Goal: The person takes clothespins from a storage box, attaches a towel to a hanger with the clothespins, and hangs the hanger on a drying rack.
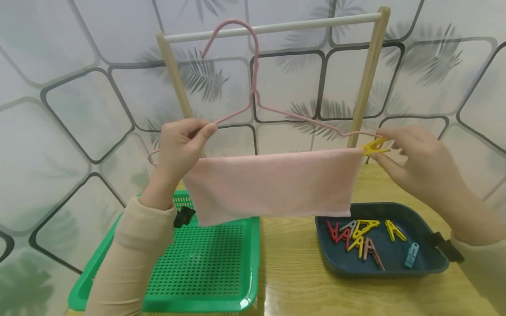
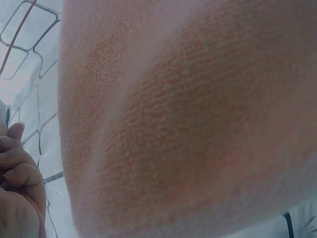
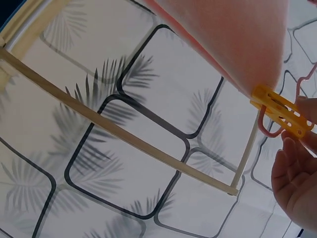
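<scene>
The right hand (image 1: 423, 160) pinches a yellow plastic A-shaped clothespin (image 1: 373, 147), thumb below and fingers above, its jaws at the upper right corner of a pink rectangular cloth (image 1: 272, 186). The left hand (image 1: 179, 140) pinches the left shoulder of a pink wire hanger (image 1: 255, 72) between thumb and forefinger; whether its other fingers also hold cloth, I cannot tell.

The cloth hangs below the hanger, above the wood-grain bench (image 1: 288, 259). If the clothespin has only a sliver of that corner, or misses the wire, the corner could slip free; a loose left grip could let the hanger tilt and the cloth sag.

Beneath, a green perforated plastic basket (image 1: 250, 294) sits toward the bench's left side, and a dark blue plastic tray (image 1: 389, 256) toward its right, with mixed clothespins (image 1: 357, 232) by its far left corner and a light blue clip (image 1: 412, 254) near its right edge. Behind stands a wooden rack (image 1: 369, 74).
</scene>
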Tool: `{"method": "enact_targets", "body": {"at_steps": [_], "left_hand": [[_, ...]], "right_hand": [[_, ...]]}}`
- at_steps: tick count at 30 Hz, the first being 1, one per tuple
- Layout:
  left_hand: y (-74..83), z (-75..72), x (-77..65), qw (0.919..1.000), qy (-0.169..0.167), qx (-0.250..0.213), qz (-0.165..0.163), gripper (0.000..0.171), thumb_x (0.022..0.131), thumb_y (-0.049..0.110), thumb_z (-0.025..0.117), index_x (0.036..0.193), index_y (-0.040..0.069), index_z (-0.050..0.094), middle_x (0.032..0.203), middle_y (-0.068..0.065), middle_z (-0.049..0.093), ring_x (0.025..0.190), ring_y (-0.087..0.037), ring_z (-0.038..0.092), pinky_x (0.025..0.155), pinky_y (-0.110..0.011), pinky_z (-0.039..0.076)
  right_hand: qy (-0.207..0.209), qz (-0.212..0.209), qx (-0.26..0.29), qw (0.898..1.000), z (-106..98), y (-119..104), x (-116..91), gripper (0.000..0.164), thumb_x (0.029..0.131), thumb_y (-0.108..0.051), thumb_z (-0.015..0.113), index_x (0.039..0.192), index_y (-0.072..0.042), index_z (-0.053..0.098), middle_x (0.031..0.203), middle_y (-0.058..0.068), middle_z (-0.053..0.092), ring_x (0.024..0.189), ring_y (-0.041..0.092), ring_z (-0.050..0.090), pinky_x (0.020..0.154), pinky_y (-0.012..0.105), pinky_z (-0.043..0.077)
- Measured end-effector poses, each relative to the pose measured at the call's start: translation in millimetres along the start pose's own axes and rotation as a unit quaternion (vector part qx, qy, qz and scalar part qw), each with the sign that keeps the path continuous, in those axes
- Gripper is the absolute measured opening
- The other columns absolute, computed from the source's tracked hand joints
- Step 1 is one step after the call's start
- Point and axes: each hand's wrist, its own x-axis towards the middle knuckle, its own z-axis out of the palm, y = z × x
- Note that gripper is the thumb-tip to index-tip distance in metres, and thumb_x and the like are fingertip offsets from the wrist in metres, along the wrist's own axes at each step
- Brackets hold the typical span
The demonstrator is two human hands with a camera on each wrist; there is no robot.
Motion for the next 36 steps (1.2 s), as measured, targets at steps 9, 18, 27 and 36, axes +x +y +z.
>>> {"method": "enact_targets", "body": {"at_steps": [9, 18, 27, 36], "left_hand": [[0.9, -0.5, -1.3, 0.9998, 0.002, -0.018, -0.012, 0.011, 0.078, -0.003, 0.064, 0.068, -0.008, 0.065, 0.052, -0.009, 0.052, 0.043, -0.005, 0.033, 0.043, -0.016, 0.028], [1.3, -0.4, -1.6, 0.9998, 0.001, -0.019, -0.012, 0.010, 0.077, -0.004, 0.064, 0.068, -0.008, 0.065, 0.053, -0.010, 0.054, 0.043, -0.004, 0.034, 0.043, -0.016, 0.028], [1.2, 0.5, -1.8, 0.9998, -0.001, -0.015, -0.016, 0.011, 0.077, -0.002, 0.065, 0.067, -0.007, 0.065, 0.050, -0.007, 0.050, 0.042, -0.005, 0.032, 0.042, -0.017, 0.027], [1.5, 1.1, -2.6, 0.9997, -0.002, -0.017, -0.017, 0.012, 0.078, -0.002, 0.064, 0.067, -0.007, 0.065, 0.048, -0.005, 0.046, 0.042, -0.006, 0.030, 0.042, -0.018, 0.026]], "right_hand": [[-0.010, 0.088, 0.065, 0.994, 0.3, 3.0, -2.8, 0.039, 0.067, 0.009, 0.071, 0.103, 0.005, 0.058, 0.087, 0.013, 0.056, 0.078, 0.010, 0.047, 0.069, 0.004, 0.031], [0.055, 0.075, 0.060, 0.994, 7.2, 3.1, -4.0, 0.029, 0.064, 0.008, 0.072, 0.091, 0.006, 0.061, 0.084, 0.015, 0.059, 0.079, 0.000, 0.049, 0.071, 0.008, 0.029], [0.104, 0.080, 0.062, 0.989, 13.3, 1.2, -5.2, 0.022, 0.063, 0.012, 0.070, 0.082, 0.007, 0.060, 0.080, 0.017, 0.058, 0.078, 0.022, 0.050, 0.073, 0.008, 0.028], [0.138, 0.065, 0.061, 0.986, 18.6, 1.5, -7.5, 0.022, 0.065, 0.015, 0.067, 0.083, 0.007, 0.058, 0.081, 0.019, 0.057, 0.077, 0.029, 0.050, 0.074, 0.007, 0.028]]}}
